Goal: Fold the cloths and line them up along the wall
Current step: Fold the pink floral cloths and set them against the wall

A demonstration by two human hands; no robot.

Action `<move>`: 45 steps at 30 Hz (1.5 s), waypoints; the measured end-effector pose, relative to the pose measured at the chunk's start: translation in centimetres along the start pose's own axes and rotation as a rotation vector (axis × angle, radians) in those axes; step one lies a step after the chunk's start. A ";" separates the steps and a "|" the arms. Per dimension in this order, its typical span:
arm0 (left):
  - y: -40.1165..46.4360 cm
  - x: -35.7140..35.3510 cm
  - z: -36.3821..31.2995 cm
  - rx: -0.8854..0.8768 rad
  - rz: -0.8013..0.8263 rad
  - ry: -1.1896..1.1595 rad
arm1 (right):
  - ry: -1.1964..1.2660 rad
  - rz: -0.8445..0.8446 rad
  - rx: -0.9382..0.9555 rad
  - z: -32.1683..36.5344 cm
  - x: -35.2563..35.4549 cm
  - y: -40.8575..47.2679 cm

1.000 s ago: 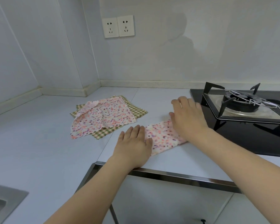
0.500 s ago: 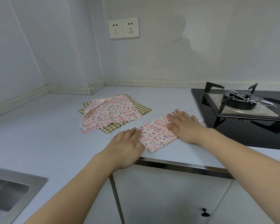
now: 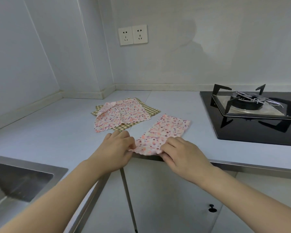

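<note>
folded floral cloth (image 3: pixel 166 132) lay as a long strip with scalloped edges on the pale countertop (image 3: pixel 40 132), its near end at the counter's edge. left hand (image 3: pixel 115 148) and right hand (image 3: pixel 183 153) each pinched a near corner, knuckles up. farther left, another floral cloth (image 3: pixel 121 115) lay rumpled on a checked cloth (image 3: pixel 151 110), left of the black stove (image 3: pixel 252 111).

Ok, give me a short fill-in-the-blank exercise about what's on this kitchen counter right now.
1. Both hands, left and right, pinch the near edge of the folded pink floral cloth, which lies at the counter's ____ edge.
2. The unfolded pink floral cloth lies on top of a green ____ cloth.
3. The black gas stove sits to the ____ of the cloths.

Missing words: front; checked; right
</note>
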State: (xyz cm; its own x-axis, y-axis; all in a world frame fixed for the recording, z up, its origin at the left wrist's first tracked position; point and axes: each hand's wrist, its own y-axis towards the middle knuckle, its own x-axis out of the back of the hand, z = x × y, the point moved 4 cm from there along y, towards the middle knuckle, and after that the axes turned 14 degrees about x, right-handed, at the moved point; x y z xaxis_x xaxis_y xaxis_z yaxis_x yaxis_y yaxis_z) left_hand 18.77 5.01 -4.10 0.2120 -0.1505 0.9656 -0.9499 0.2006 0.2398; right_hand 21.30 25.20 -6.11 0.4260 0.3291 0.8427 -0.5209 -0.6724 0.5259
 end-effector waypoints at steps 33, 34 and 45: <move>16.3 -5.6 -7.6 0.324 0.237 -0.339 | -0.137 0.146 -0.683 -15.1 -2.1 0.0; 16.3 -5.6 -7.8 0.323 0.239 -0.300 | -0.127 0.157 -0.698 -15.2 -2.2 0.0; 9.6 -1.6 -10.2 0.191 -0.338 -0.359 | -0.081 0.200 -0.752 -15.4 -2.3 0.0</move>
State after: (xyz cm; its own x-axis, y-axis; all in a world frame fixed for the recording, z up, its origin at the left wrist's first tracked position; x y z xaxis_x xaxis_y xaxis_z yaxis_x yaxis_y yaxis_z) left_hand 11.66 17.01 -2.33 0.4536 -0.5053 0.7341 -0.8741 -0.0916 0.4770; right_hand 8.95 34.63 -6.28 0.3087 0.1807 0.9339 -0.9425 -0.0742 0.3259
